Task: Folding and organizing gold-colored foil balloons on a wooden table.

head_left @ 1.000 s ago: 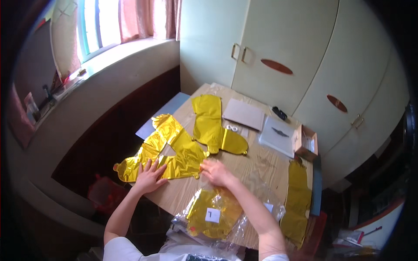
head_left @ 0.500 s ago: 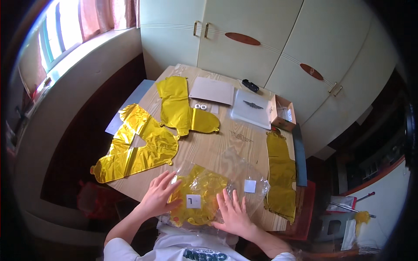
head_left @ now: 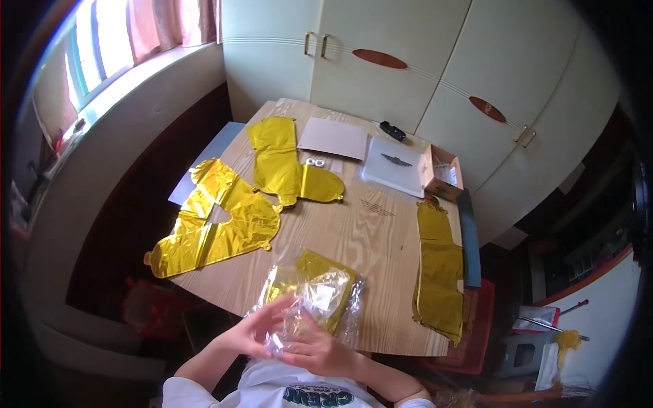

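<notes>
Right hand (head_left: 318, 348) and left hand (head_left: 253, 333) now drawn together: right grips bunched clear bag (head_left: 314, 284); left curls against it, hold unclear through blur. Bag, yellow foil (head_left: 325, 264) inside, lies at near edge of table (head_left: 388, 313); handling now under way.

I log three markings: bold dark-green capitals (head_left: 318, 397) with a smaller line, white cloth T-shirt (head_left: 269, 376); dark printed lines (head_left: 376, 207), pale wood-grain counter (head_left: 388, 272), too small to read; white square label (head_left: 324, 296) at clear plastic film (head_left: 275, 288), illegible to me.
</notes>
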`<state>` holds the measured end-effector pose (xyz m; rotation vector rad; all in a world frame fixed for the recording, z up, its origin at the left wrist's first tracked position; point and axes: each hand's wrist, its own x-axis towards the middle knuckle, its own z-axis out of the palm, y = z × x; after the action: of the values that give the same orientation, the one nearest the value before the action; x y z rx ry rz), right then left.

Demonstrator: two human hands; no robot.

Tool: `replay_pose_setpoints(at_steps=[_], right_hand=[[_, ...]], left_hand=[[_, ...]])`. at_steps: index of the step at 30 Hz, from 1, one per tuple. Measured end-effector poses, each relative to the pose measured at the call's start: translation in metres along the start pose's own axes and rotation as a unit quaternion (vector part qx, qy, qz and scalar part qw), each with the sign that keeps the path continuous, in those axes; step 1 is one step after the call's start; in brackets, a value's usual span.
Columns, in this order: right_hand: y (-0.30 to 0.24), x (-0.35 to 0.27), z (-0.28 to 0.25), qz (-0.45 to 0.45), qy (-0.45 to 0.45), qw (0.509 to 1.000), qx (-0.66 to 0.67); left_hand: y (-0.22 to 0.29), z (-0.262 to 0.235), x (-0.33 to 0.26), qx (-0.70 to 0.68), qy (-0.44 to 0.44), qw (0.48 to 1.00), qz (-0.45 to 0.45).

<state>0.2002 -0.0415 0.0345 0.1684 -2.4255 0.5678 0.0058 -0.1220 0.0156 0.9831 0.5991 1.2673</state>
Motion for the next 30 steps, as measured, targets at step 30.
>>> replay_pose_setpoints(at_steps=[30], right_hand=[[-0.068,-0.155,0.042,0.621,0.430,0.652,0.069]], left_hand=[[-0.322,-0.312,-0.301,-0.046,0.726,0.668,-0.157]])
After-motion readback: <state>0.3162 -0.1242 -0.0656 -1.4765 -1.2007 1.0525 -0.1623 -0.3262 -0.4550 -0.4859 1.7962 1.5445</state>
